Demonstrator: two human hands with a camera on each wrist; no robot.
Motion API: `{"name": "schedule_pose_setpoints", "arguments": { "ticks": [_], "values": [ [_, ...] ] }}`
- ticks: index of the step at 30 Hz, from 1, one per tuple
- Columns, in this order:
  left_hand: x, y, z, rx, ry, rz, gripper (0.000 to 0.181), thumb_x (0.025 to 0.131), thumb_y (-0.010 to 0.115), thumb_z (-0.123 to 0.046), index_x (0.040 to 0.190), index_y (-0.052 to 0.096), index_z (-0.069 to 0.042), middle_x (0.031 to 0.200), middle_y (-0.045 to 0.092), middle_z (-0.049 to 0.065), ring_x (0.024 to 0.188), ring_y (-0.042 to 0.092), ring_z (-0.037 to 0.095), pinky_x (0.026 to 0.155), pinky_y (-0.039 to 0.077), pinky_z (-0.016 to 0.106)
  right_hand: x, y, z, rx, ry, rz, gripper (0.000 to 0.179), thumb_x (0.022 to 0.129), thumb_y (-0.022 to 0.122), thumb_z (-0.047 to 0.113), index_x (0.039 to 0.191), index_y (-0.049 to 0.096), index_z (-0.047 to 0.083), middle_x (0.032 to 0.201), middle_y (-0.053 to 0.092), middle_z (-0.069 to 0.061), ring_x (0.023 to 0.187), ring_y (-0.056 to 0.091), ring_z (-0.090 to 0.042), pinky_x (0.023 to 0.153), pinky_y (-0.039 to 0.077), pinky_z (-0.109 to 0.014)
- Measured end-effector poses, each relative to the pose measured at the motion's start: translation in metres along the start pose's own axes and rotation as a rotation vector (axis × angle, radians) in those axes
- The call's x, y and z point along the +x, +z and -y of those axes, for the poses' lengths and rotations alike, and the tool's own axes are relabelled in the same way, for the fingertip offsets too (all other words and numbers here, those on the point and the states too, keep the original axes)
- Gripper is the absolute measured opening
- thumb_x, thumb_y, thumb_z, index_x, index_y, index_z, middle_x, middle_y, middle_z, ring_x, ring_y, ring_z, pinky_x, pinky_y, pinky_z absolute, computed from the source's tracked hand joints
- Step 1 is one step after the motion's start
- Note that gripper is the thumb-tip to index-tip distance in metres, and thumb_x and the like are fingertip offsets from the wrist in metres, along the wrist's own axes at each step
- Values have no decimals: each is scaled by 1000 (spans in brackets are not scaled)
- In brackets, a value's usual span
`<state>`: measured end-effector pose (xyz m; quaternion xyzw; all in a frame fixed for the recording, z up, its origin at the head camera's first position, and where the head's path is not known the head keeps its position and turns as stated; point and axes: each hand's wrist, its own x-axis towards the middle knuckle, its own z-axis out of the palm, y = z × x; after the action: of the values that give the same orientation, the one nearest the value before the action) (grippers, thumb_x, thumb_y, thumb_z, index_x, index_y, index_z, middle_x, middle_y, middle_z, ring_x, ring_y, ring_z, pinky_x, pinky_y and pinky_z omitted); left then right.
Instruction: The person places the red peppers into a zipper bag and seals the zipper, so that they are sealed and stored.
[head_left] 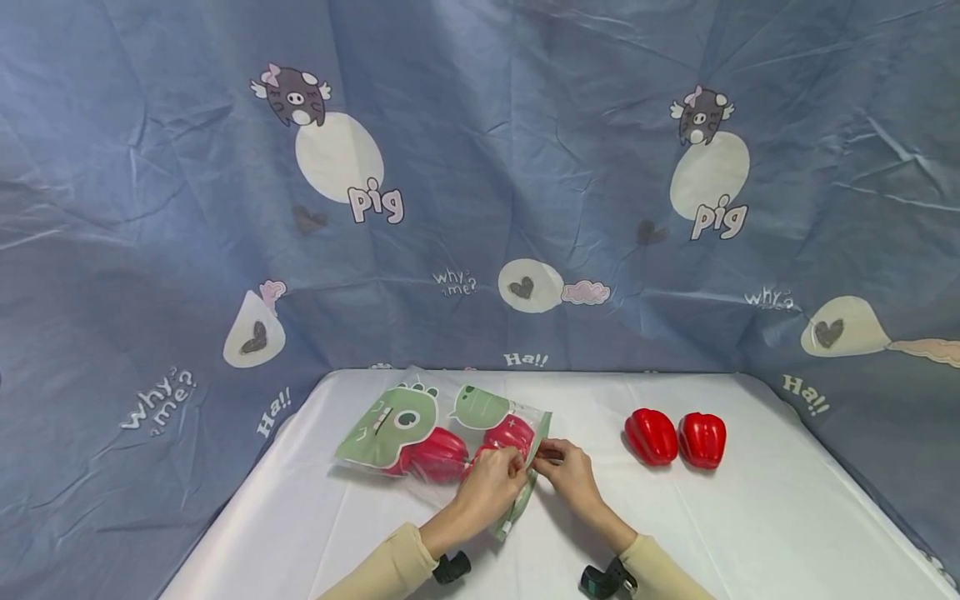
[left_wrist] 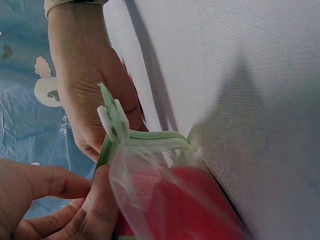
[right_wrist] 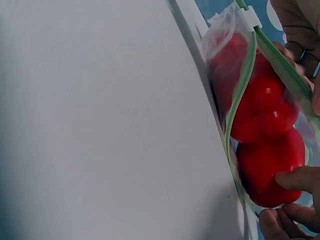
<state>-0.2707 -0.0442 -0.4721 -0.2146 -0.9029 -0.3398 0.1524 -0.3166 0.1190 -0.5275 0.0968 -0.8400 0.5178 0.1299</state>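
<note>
A clear slider zip bag (head_left: 487,398) with green cartoon-animal prints lies on the white table, red bell peppers (head_left: 435,454) inside it. Its green-edged mouth faces right and gapes in the right wrist view, with the white slider (right_wrist: 248,19) at one end. My left hand (head_left: 491,477) pinches one side of the mouth between thumb and fingers. Across from it, my right hand (head_left: 572,479) holds the rim near the far corner, fingers curled. One right digit overlaps a bell pepper (right_wrist: 270,165) at the opening in the right wrist view.
Two more red bell peppers, one (head_left: 651,437) beside the other (head_left: 702,440), sit on the table (head_left: 622,533) to the right of my hands. A blue patterned cloth (head_left: 480,167) hangs behind and around the table.
</note>
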Motion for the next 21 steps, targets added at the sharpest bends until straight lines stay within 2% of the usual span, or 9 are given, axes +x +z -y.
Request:
{"name": "schedule_pose_setpoints", "arguments": {
  "ticks": [11,17,21],
  "values": [
    [1,0,0,-1,5,-9,8,78,64,-5,71,63,-10,58,53,-8,54,43,0,49,36,16,-2,-14,1,45,11,2,32,76,77,4,106,68,-5,103,70,-20,93,69,-30,79,56,-30],
    [0,0,0,-14,-10,10,8,78,64,-5,71,63,-10,58,52,-8,53,42,0,48,35,16,-8,-22,2,26,12,19,35,75,77,1,108,66,-8,106,68,-21,93,68,-30,81,56,-33],
    [0,1,1,-9,9,0,8,77,64,-3,71,63,-9,58,53,-7,52,41,-1,48,35,16,-11,-27,3,31,16,17,35,75,77,-1,108,65,-8,106,68,-21,93,68,-30,82,56,-34]
  ]
}}
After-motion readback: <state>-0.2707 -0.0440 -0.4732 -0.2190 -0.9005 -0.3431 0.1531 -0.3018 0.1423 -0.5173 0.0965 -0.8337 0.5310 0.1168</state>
